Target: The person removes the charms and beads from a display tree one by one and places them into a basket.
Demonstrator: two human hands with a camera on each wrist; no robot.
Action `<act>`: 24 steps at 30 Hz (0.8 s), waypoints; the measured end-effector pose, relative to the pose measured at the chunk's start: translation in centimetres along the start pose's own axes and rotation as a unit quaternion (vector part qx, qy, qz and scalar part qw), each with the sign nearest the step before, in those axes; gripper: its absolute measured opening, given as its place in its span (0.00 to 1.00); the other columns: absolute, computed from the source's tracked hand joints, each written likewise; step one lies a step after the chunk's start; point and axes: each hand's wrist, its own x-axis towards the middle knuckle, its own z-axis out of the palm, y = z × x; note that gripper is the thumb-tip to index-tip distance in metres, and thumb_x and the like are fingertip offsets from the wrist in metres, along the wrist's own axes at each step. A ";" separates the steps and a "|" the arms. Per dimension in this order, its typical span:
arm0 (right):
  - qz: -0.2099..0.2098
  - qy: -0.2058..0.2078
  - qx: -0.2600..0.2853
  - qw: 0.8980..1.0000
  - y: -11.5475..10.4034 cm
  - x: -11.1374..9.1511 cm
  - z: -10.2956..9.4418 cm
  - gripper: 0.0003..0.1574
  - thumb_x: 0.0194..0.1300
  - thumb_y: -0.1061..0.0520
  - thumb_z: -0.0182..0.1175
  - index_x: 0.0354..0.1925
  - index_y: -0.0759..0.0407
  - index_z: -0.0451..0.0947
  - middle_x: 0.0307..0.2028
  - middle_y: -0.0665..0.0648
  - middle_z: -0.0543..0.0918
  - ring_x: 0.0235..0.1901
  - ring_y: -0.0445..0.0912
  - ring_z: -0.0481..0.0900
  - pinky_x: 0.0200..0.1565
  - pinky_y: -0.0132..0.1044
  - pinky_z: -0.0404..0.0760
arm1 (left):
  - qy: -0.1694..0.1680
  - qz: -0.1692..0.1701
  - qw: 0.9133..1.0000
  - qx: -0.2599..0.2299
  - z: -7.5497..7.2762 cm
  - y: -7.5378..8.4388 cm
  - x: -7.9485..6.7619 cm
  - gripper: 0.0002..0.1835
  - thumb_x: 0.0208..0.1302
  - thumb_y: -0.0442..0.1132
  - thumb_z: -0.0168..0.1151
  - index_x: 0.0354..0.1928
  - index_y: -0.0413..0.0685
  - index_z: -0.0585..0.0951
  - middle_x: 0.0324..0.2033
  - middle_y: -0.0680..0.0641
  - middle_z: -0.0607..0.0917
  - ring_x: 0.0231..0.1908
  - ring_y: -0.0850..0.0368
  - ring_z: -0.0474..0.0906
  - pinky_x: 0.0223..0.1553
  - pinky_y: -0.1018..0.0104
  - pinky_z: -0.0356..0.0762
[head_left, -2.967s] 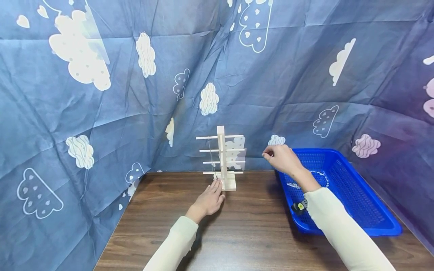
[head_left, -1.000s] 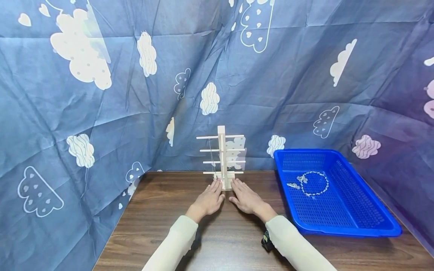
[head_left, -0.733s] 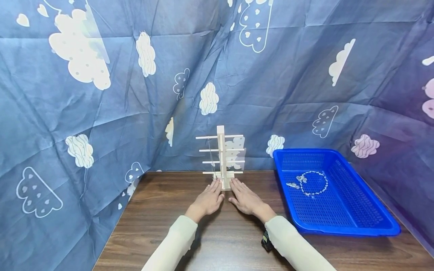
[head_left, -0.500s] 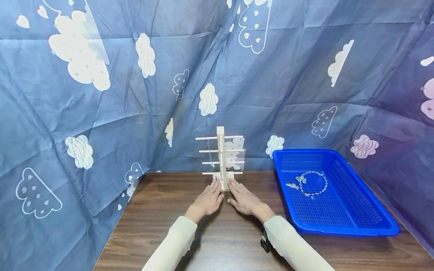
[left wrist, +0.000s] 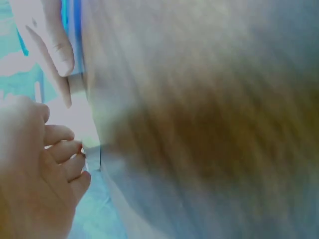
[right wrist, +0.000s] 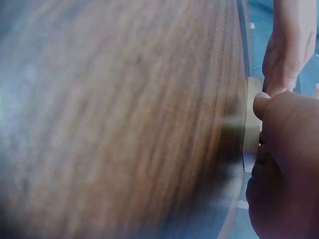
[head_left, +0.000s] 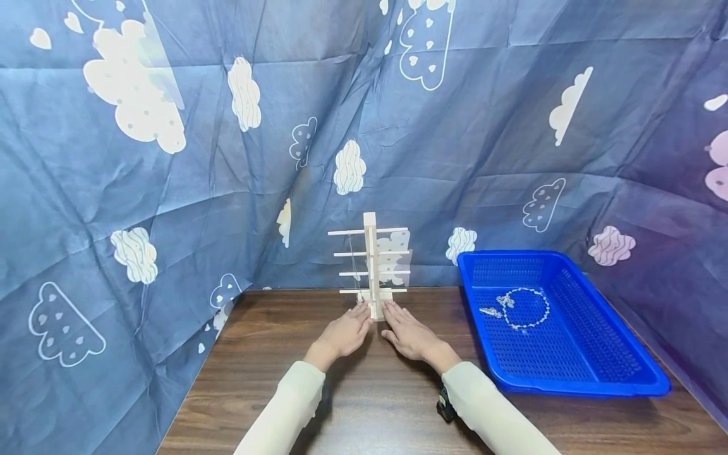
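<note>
Fingertips of the left hand [head_left: 340, 333] rest at the base of a wooden stand [head_left: 371, 262], loosely bent and gripping nothing; those of the right hand [head_left: 412, 336] lie straighter on the same base, also holding nothing. Seen from the person's side, the left hand lies at about 8 o'clock of the base and the right at about 4, while the stand rises upright between them, its rods reaching out to 9 and 3. A thin chain [head_left: 353, 256] hangs from the top rod on the 9 o'clock side, its lower end near the left fingertips; whether they touch, I cannot tell. That looks the weak spot: a snagging finger could drag the chain off its rod. Uneven pressure could twist or slide the base, and a knock might tip the slim post. At 3 o'clock from the hands, well apart from the stand, a blue basket [head_left: 591, 387] holds a string of beads [head_left: 515, 326] and a small shiny piece [head_left: 490, 312]. The right sleeve [head_left: 483, 401], a black device [head_left: 446, 406] beside it, passes close to the basket's near corner and could bump it. A curtain [head_left: 239, 189] hangs at 12 o'clock, behind the table [head_left: 256, 379].
</note>
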 end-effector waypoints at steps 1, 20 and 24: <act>0.000 0.000 -0.002 1.000 0.0 0.0 0.0 0.40 0.78 0.46 0.44 0.74 0.70 0.51 0.75 0.69 0.53 0.76 0.59 0.52 0.75 0.54 0.56 | 0.009 -0.003 1.000 -0.005 -0.2 -0.1 0.0 0.28 0.79 0.49 0.33 0.71 0.42 0.66 0.73 0.43 0.65 0.73 0.48 0.60 0.73 0.51 0.61; -0.005 0.000 0.006 1.000 -0.1 0.1 -0.1 0.38 0.79 0.47 0.41 0.73 0.72 0.52 0.75 0.71 0.53 0.75 0.62 0.52 0.74 0.56 0.56 | 0.268 -0.011 0.963 -0.003 -6.8 -2.4 0.8 0.15 0.75 0.47 0.48 0.43 0.53 0.85 0.38 0.53 0.87 0.40 0.52 0.86 0.39 0.53 0.85; -0.003 -0.002 0.007 1.000 -0.1 0.0 -0.2 0.38 0.79 0.46 0.41 0.73 0.71 0.51 0.75 0.70 0.52 0.75 0.61 0.51 0.75 0.56 0.56 | 0.300 -0.026 0.952 -0.047 -8.4 -2.1 1.2 0.12 0.72 0.44 0.53 0.40 0.52 0.85 0.35 0.53 0.87 0.36 0.53 0.85 0.37 0.54 0.84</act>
